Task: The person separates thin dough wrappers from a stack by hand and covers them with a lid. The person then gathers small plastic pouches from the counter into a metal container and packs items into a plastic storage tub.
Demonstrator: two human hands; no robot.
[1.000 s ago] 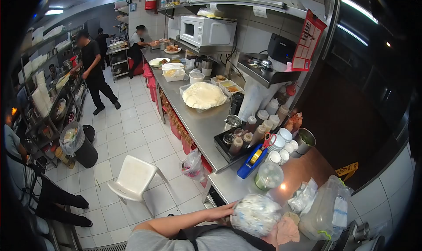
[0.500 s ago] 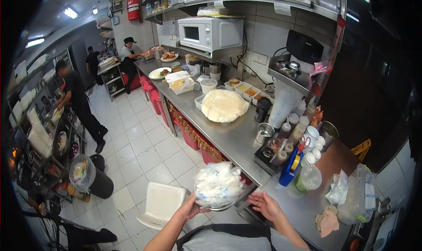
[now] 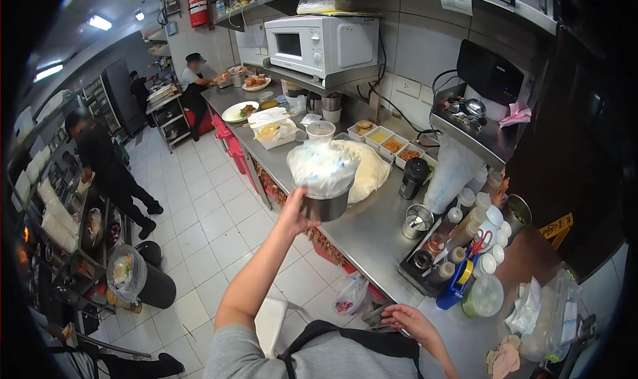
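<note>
My left hand (image 3: 299,211) grips the side of a round metal container (image 3: 325,207), which is filled with bunched white and blue plastic (image 3: 321,166). The container is held up at the counter's front edge, partly in front of a large pale mass like dough (image 3: 364,170). Nothing is in my right hand (image 3: 407,320), whose fingers are spread low near the counter corner. Behind the container stand a white tub (image 3: 320,130) and an open takeaway box (image 3: 274,132).
A microwave (image 3: 322,47) sits above the steel counter (image 3: 372,239). Bottles, a blue tape dispenser (image 3: 454,286) and a green-tinted tub (image 3: 484,295) crowd the right side. A white chair (image 3: 270,322) is below. Several people work at the left and back.
The container of plastic has moved forward and up toward the counter in my left hand. My right hand remains low and open, away from it. The view has shifted somewhat.
</note>
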